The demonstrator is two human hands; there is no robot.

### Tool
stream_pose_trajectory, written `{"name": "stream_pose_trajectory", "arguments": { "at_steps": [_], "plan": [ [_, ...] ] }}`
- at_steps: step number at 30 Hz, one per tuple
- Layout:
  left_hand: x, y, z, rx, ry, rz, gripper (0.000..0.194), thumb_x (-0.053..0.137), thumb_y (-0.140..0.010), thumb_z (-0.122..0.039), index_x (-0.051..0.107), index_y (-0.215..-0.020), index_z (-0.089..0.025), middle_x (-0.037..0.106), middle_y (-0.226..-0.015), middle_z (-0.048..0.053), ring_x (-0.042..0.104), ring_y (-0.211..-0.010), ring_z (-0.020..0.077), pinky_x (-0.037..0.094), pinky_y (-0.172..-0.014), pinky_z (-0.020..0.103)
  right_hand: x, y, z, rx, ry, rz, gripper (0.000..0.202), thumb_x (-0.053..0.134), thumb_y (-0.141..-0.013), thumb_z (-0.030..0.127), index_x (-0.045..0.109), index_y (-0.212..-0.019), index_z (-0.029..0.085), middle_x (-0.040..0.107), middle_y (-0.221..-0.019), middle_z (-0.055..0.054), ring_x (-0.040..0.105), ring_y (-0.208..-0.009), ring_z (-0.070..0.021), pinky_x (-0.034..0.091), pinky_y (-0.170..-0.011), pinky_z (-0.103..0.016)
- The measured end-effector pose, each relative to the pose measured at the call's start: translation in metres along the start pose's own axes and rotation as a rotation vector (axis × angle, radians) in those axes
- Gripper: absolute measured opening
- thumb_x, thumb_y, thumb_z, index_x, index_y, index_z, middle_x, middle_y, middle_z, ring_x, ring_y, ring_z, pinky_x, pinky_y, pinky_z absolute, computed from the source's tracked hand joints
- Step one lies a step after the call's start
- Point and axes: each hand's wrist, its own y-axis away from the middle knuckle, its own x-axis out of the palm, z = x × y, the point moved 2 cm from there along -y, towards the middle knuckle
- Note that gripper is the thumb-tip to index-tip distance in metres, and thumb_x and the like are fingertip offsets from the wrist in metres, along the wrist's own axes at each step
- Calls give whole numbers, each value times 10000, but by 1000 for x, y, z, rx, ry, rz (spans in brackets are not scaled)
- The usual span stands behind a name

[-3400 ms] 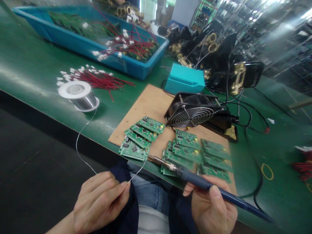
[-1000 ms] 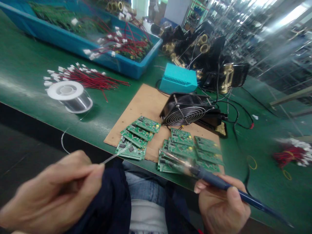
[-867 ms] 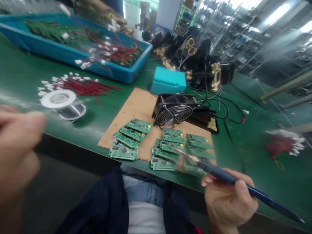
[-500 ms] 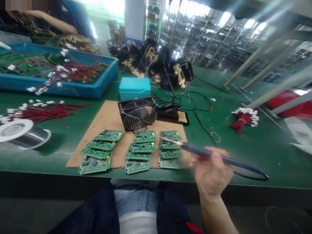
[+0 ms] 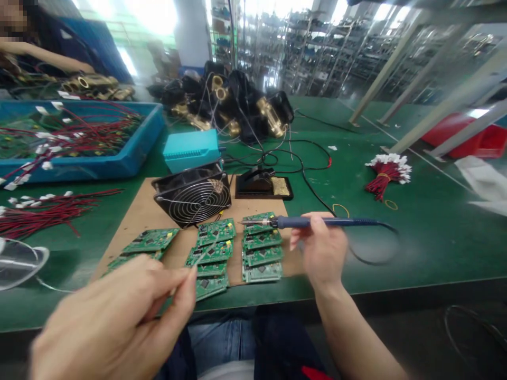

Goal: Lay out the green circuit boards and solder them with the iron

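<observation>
My right hand [image 5: 322, 250] is closed around a soldering iron [image 5: 309, 222], its tip pointing left over the top of the right column of green circuit boards [image 5: 262, 256]. In a pinch between thumb and forefinger, my left hand [image 5: 130, 311] holds a thin strand of solder wire [image 5: 206, 250], which reaches up toward the middle column of boards [image 5: 216, 232]. At the far left the solder spool [image 5: 24, 264] shows in part, with wire trailing from it. My left hand partly covers the left column of boards [image 5: 150, 240].
A black fan [image 5: 194, 198] stands on the cardboard sheet [image 5: 138, 203] behind the boards. Behind it are a teal box [image 5: 192, 150] and an iron stand with sponge [image 5: 263, 183]. Red wire bundles [image 5: 386, 177] lie about; a blue bin [image 5: 138, 148] holds boards. A co-worker's arm [image 5: 51, 57] shows.
My left hand has come into view from the left, pinching solder wire. The soldering iron is now more level, with its tip by the right column's top board. The view has shifted.
</observation>
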Motion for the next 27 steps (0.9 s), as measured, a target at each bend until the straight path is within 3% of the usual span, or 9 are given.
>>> {"name": "stream_pose_trajectory", "arguments": {
  "at_steps": [3,7,10,20,27],
  "plan": [
    [7,-3,-8,-27,-9,99,221,610,-953,-191,576,-735,-210,469,-569,-78,440,-495,58,342,-535,226,0,4,-4,34,19,-15,304,751,-838,453,634,-780,179,668,-514,19,590,-373,-129,494,-330,-201],
    [26,-7,-14,-14,11,100,213,550,-989,-186,559,-778,-204,393,-546,-94,381,-442,48,326,-499,202,-1,6,-4,48,17,-3,286,767,-838,439,650,-789,183,684,-539,13,605,-385,-131,513,-349,-206],
    [35,-10,-10,-20,10,95,163,550,-996,-177,572,-835,-193,419,-556,-98,402,-458,37,341,-525,174,-3,6,-5,92,7,15,276,768,-845,442,662,-809,190,688,-551,15,611,-394,-138,529,-356,-224],
    [43,-11,11,-219,37,179,319,510,-1013,-301,604,-723,-209,454,-510,-89,446,-404,28,370,-486,159,0,5,-5,183,15,45,236,762,-862,396,684,-814,180,692,-568,10,612,-402,-115,519,-362,-186],
    [45,-16,15,-216,36,205,361,473,-1027,-345,630,-725,-225,524,-503,-81,503,-398,30,375,-442,154,0,6,-4,178,52,30,227,760,-866,394,690,-820,183,686,-546,13,607,-381,-117,505,-343,-179]
  ]
}}
